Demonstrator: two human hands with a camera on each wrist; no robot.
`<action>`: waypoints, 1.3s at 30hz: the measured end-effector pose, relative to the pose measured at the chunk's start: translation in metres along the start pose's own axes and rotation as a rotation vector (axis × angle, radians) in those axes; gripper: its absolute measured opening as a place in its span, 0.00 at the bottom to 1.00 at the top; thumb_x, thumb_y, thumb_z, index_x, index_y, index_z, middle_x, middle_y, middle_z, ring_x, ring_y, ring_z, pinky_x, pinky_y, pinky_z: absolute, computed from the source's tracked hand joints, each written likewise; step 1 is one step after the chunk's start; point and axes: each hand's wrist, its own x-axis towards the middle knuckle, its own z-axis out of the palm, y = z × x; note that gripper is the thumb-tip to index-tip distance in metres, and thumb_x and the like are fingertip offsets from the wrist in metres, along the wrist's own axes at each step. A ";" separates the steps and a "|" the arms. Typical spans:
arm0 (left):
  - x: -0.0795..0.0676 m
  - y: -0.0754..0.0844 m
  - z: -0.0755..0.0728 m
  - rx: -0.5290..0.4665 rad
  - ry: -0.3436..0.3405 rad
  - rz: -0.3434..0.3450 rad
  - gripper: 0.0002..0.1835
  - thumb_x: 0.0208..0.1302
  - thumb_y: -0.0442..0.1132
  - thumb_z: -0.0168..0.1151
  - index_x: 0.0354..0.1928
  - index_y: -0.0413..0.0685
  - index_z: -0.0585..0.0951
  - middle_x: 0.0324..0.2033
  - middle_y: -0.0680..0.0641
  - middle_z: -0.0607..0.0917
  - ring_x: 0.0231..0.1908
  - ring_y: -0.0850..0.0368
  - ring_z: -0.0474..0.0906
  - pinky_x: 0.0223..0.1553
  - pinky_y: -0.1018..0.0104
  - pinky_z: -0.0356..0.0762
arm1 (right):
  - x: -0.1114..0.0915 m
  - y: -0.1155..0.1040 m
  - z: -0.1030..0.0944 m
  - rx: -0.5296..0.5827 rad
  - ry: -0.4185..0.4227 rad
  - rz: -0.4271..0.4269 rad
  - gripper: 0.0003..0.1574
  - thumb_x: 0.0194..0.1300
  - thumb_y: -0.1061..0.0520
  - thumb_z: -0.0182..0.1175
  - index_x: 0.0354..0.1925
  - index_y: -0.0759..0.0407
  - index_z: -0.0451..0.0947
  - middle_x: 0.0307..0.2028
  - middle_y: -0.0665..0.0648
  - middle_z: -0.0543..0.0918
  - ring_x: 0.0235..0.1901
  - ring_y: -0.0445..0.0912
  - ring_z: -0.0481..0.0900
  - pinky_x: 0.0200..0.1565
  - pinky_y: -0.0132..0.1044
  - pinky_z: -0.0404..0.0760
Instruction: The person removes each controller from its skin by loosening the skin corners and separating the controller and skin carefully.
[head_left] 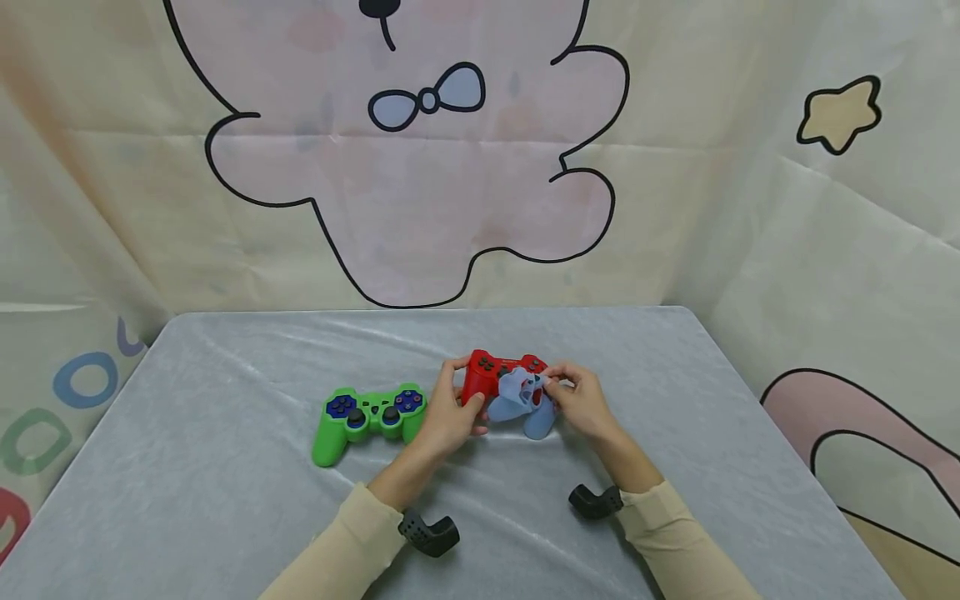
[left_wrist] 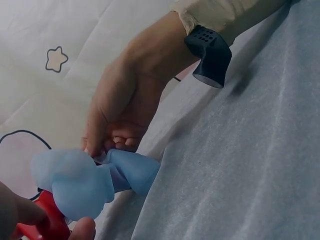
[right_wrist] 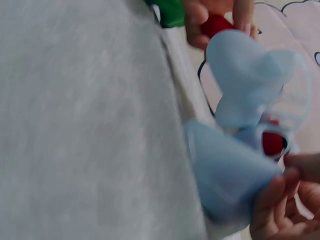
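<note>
In the head view my left hand (head_left: 448, 421) grips a red game controller (head_left: 480, 383) by its left side, thumb in front. A limp light-blue silicone controller cover (head_left: 512, 400) hangs over the controller's right part and front. My right hand (head_left: 583, 404) pinches the cover's right edge between thumb and fingertips. In the right wrist view the cover's two hollow grip sleeves (right_wrist: 230, 172) hang loose, and red shows through a round hole in it. The left wrist view shows the cover (left_wrist: 80, 190) bunched in front of the red controller (left_wrist: 52, 222), whose right end is partly hidden.
A green game controller (head_left: 373, 410) with dark blue button pads lies on the table just left of my left hand. Grey cloth (head_left: 225, 500) with soft creases covers the table. Printed curtains (head_left: 712, 208) hang behind and beside it. Black curved devices (head_left: 429, 533) sit on both wrists.
</note>
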 end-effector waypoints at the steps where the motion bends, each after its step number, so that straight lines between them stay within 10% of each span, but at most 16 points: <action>1: 0.000 0.000 0.000 0.008 0.004 0.003 0.33 0.73 0.31 0.56 0.73 0.63 0.60 0.48 0.35 0.81 0.32 0.53 0.81 0.31 0.61 0.87 | 0.000 0.001 0.000 0.013 0.001 -0.005 0.11 0.73 0.68 0.54 0.48 0.77 0.76 0.34 0.50 0.73 0.20 0.34 0.71 0.29 0.27 0.75; 12: -0.002 0.004 -0.001 0.031 0.027 0.003 0.32 0.73 0.33 0.57 0.73 0.65 0.61 0.54 0.34 0.79 0.38 0.49 0.81 0.32 0.61 0.87 | 0.002 0.004 -0.001 -0.067 -0.030 -0.137 0.12 0.73 0.62 0.58 0.46 0.73 0.80 0.35 0.56 0.79 0.26 0.38 0.77 0.33 0.30 0.79; 28: -0.009 0.008 0.003 0.113 0.024 0.034 0.33 0.72 0.33 0.58 0.73 0.67 0.61 0.59 0.36 0.78 0.45 0.46 0.80 0.33 0.63 0.87 | -0.002 -0.008 -0.006 -0.124 -0.062 -0.072 0.08 0.70 0.67 0.59 0.39 0.76 0.75 0.29 0.54 0.74 0.22 0.35 0.69 0.29 0.27 0.75; 39: -0.006 0.003 0.002 0.073 0.031 0.029 0.32 0.73 0.31 0.57 0.72 0.64 0.62 0.58 0.33 0.79 0.45 0.47 0.81 0.32 0.61 0.87 | -0.007 -0.012 0.007 -0.490 0.048 -0.313 0.06 0.67 0.68 0.63 0.34 0.64 0.74 0.29 0.57 0.75 0.31 0.44 0.72 0.34 0.31 0.74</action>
